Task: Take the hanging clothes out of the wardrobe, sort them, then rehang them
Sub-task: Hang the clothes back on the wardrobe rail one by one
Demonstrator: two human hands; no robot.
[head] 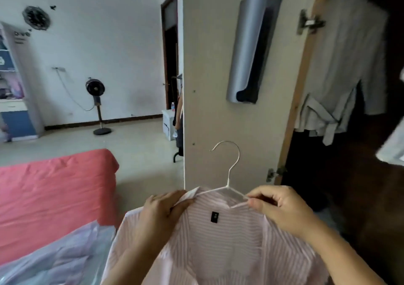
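Observation:
A pink striped shirt (220,241) with a black neck label hangs on a white wire hanger (229,171) in front of me, low in the view. My left hand (164,212) grips the left side of the shirt's collar. My right hand (277,208) pinches the right side of the collar where the hanger's arm runs under it. The hanger's hook points up, free of any rail. To the right, the wardrobe (349,175) stands open and dark, with a light grey belted coat (341,77) hanging inside.
The wardrobe door (218,88) stands open straight ahead, edge toward me, with a grey handle. A bed with a red cover (54,197) lies to the left, with pale lilac clothing (59,260) on its near corner. A standing fan (96,105) is across the room.

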